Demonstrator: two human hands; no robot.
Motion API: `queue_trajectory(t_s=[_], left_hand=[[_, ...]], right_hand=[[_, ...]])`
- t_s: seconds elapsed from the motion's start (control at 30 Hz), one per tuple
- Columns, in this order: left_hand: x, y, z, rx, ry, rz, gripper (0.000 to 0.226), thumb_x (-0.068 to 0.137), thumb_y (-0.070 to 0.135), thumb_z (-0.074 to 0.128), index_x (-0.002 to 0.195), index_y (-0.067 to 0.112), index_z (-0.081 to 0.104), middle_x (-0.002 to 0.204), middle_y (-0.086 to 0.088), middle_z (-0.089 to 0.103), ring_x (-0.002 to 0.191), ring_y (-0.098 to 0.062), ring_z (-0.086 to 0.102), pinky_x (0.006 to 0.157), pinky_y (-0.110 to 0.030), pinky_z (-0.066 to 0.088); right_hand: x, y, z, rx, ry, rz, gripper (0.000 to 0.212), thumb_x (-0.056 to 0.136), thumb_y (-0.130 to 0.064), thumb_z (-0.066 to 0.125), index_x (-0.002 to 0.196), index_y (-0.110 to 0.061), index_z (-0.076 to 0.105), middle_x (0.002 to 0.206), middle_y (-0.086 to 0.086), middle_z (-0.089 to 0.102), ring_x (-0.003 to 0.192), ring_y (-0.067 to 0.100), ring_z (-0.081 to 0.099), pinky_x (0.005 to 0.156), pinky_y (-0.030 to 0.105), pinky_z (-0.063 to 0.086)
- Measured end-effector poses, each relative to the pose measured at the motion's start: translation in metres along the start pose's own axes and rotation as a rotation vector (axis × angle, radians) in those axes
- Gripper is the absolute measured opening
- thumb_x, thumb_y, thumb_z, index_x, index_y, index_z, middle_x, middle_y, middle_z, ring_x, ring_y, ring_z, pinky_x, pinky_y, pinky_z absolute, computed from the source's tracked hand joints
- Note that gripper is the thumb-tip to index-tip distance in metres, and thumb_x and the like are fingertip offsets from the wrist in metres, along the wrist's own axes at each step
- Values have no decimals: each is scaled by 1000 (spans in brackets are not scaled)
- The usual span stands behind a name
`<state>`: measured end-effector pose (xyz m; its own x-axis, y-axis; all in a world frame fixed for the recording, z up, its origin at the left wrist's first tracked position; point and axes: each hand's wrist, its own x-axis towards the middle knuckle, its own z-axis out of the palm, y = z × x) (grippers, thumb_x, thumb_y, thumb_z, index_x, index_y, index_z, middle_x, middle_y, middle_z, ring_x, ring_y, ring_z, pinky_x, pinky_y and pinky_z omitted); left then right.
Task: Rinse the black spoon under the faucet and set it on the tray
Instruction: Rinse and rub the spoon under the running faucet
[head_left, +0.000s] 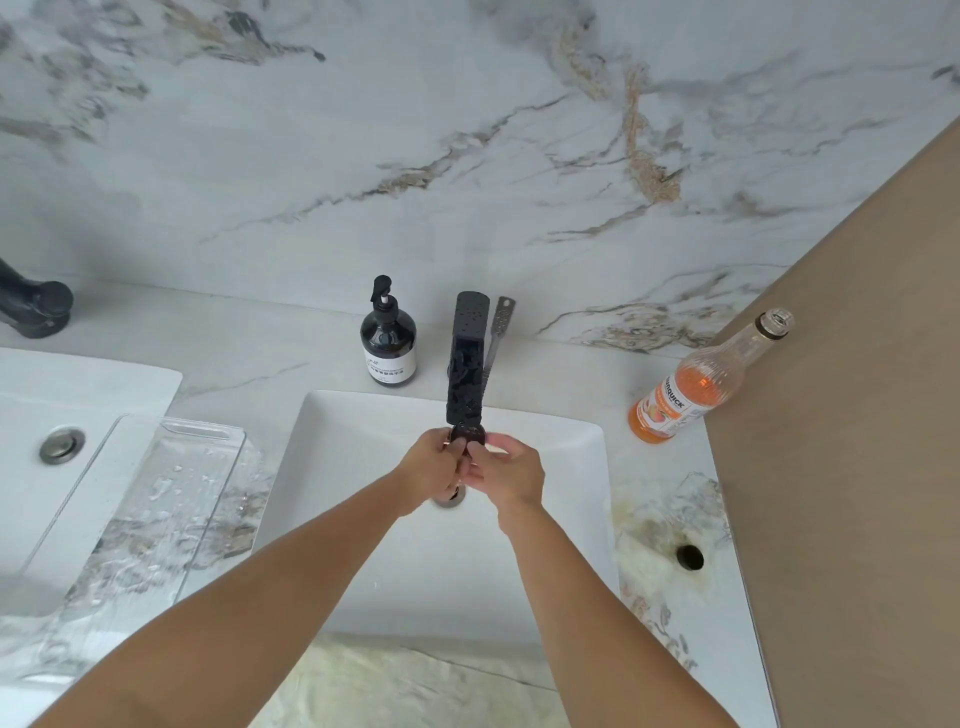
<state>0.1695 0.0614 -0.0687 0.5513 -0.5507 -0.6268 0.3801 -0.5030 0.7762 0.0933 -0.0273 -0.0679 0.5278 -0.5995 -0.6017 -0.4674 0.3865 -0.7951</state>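
Both my hands meet over the white sink (561, 467), just below the spout of the black faucet (467, 358). The black spoon (468, 435) shows only as a dark rounded bowl between my fingers, directly under the spout; its handle is hidden by my hands. My left hand (434, 467) and my right hand (511, 473) both grip it. A clear plastic tray (171, 499), wet with droplets, lies on the counter left of the sink, apart from my hands.
A dark pump soap bottle (388, 343) stands behind the sink on the left. An orange drink bottle (696, 384) stands at the right, by a tan wall. A second sink (62, 447) lies far left. A metal lever (498, 332) sits behind the faucet.
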Motion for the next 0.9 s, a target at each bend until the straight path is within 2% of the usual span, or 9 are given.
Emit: queue_trajectory(t_s=[0.07,0.13,0.23,0.37,0.5,0.6,0.67,0.73,0.9], left_hand=[[2,-1,1,370,130,48,39,102,36,38,92,5,61,75,-12,60,58,-21,50,52,-30,37],[4,-4,1,557,167,100,46,102,36,37,100,1,65,95,-18,70,79,-31,60,67,-34,46],[7,-8,2,502,200,64,28,100,17,35,103,-1,57,106,-23,66,85,-37,59,69,-36,45],[8,-9,1,540,247,97,43,102,35,35,88,3,62,87,-18,67,77,-33,57,66,-35,45],[9,-6,-2,588,248,67,33,100,22,39,106,0,63,103,-23,69,80,-32,56,67,-35,45],[8,-2,0,552,236,101,26,93,9,42,112,-1,57,107,-20,67,88,-33,59,72,-36,46],[6,0,-1,546,249,118,30,96,14,37,110,-1,59,106,-21,69,87,-34,60,71,-36,46],[6,1,-3,585,245,111,36,99,19,31,105,0,61,103,-21,70,83,-33,59,69,-36,46],[5,8,-7,553,200,130,31,97,14,35,115,-2,55,107,-19,66,85,-29,55,71,-33,42]], right_hand=[[0,0,0,-35,90,-3,15,82,-16,74,77,-3,72,66,16,74,55,29,74,53,30,61],[2,0,1,12,65,52,22,85,-18,73,83,4,70,72,19,75,58,31,73,62,35,64],[3,-2,6,67,-8,127,12,84,4,69,96,0,68,91,23,74,74,35,73,78,40,62],[5,-5,9,-164,63,32,18,88,-20,69,81,-4,71,56,8,71,48,26,70,63,36,64],[2,-11,14,-221,-9,18,15,84,2,63,85,-11,71,76,9,73,58,28,72,62,30,62],[3,-12,16,-299,26,-42,19,84,-5,65,83,-23,71,74,-2,73,52,18,69,49,15,52],[4,-12,15,-306,60,-66,9,87,-17,69,79,-13,71,64,3,72,38,15,65,40,14,48],[9,-11,14,-356,68,-121,25,88,-21,68,74,0,70,59,16,71,31,13,59,37,15,45],[13,-12,16,-351,6,-131,15,85,-2,62,77,-6,73,75,12,76,67,28,74,62,24,59]])
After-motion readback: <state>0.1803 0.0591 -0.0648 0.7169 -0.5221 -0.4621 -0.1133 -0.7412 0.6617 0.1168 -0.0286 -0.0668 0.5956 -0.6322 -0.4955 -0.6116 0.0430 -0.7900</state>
